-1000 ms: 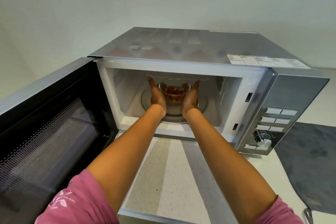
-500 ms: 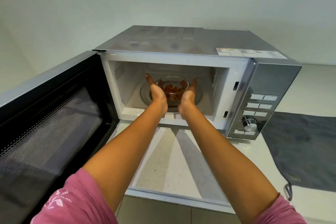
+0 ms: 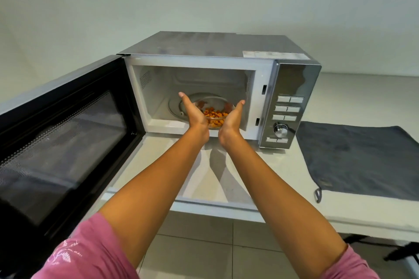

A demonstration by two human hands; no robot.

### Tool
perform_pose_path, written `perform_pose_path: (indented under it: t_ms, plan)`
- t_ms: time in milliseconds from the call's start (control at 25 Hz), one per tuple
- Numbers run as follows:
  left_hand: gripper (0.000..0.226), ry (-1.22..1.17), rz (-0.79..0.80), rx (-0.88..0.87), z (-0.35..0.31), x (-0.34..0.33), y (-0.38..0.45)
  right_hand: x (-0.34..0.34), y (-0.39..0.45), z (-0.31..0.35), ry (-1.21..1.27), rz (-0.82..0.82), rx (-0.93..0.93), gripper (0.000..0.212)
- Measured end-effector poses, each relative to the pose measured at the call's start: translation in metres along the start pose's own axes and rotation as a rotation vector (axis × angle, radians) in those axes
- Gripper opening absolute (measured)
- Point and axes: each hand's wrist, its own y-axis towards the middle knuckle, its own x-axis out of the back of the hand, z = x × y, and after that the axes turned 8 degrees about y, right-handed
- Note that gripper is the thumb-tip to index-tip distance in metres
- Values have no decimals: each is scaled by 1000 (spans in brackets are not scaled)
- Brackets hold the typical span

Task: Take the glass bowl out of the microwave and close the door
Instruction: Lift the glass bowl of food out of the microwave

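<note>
1. The glass bowl (image 3: 215, 112) sits at the front of the microwave (image 3: 217, 88) opening, cupped between two hands at about the level of the cavity's lower lip. Whether its base has cleared the sill cannot be told, since the palms hide it.

2. The left hand (image 3: 195, 112) presses flat against the bowl's left wall, fingers extended and together, palm facing inward. The right hand (image 3: 232, 118) mirrors it on the right wall. Neither curls over the rim; they squeeze from the sides, heels low towards the bottom.

3. Handling, as a judgement: glass is stiff, smooth and breakable, so it will not give under the palms and could slip if the squeeze eases (a warm bowl would make a firm grip harder, though heat cannot be seen here). Support low on both sides, or under the base, looks the safest hold. It is probably light to moderate in weight.

4. Contents: small orange-red pieces (image 3: 214, 114), loose, fill the lower part of the bowl; tilting could spill them.

5. The glass turntable (image 3: 179, 106) lies bare behind the bowl.

6. The door (image 3: 65, 129) stands wide open on the left, not yet closed. A dark cloth (image 3: 353, 156) lies on the counter (image 3: 158, 165) to the right.
</note>
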Motion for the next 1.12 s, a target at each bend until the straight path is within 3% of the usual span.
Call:
perform_pose_path:
  t_ms: [480, 1120]
  plan:
    - [79, 51, -5, 36, 60, -26, -93, 78, -72, 22, -56, -283, 175, 63]
    - [66, 62, 245, 200, 127, -112, -149, 175, -94, 96, 16, -601, 332, 66]
